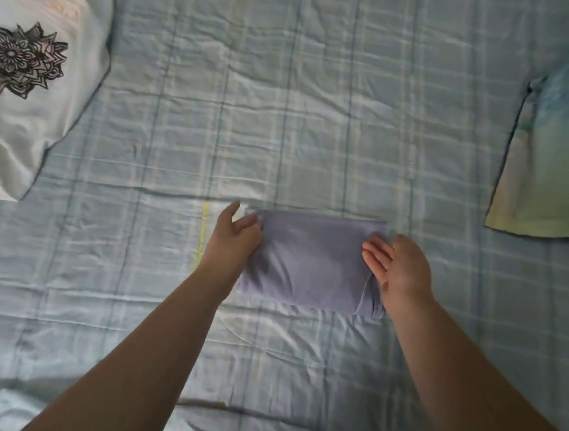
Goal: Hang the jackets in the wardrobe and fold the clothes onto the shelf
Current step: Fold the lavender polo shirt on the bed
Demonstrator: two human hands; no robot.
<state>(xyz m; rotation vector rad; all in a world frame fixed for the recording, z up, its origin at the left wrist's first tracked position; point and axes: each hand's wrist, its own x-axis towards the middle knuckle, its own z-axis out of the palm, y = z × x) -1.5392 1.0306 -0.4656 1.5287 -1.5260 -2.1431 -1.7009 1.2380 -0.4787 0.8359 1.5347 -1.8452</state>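
Observation:
A folded lavender garment [310, 262] lies as a compact rectangle on the bed, in the middle of the view. My left hand [236, 237] rests against its left edge, fingers apart and touching the upper left corner. At the garment's right edge is my right hand [397, 266], palm turned inward with fingers straight; whether it grips the fabric is unclear. Both forearms reach in from the bottom.
A pale blue checked bedspread [285, 112] covers the whole surface. A white T-shirt with a black mandala print [30, 73] lies at the far left. A blue-to-yellow tie-dye shirt [563, 153] lies flat at the right edge.

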